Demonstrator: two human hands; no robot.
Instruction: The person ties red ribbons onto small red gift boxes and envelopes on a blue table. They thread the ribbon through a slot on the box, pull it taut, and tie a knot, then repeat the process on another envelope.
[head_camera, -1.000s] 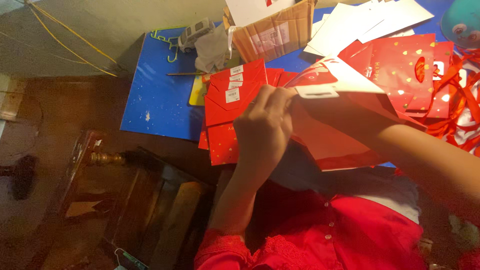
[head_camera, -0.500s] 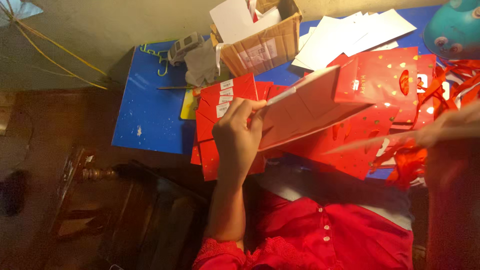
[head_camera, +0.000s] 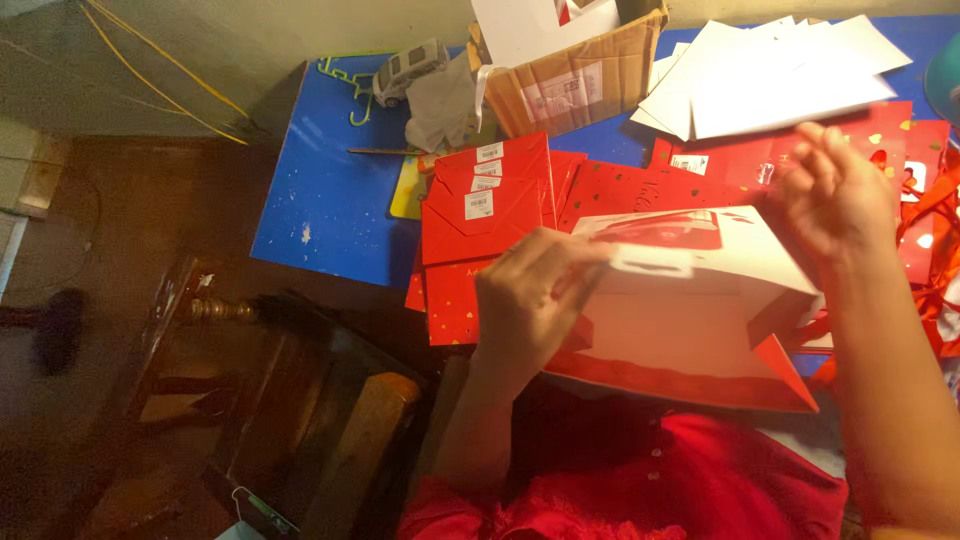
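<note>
Pinching the bag (head_camera: 690, 330) rim with our left hand (head_camera: 525, 305), right hand (head_camera: 835, 195) half-open at its far edge, we are risking tearing the paper by pulling unevenly.

A blue table (head_camera: 320, 190) bears red paper bags (head_camera: 480, 200), white sheets (head_camera: 770, 75) and a cardboard box (head_camera: 575, 80).
</note>
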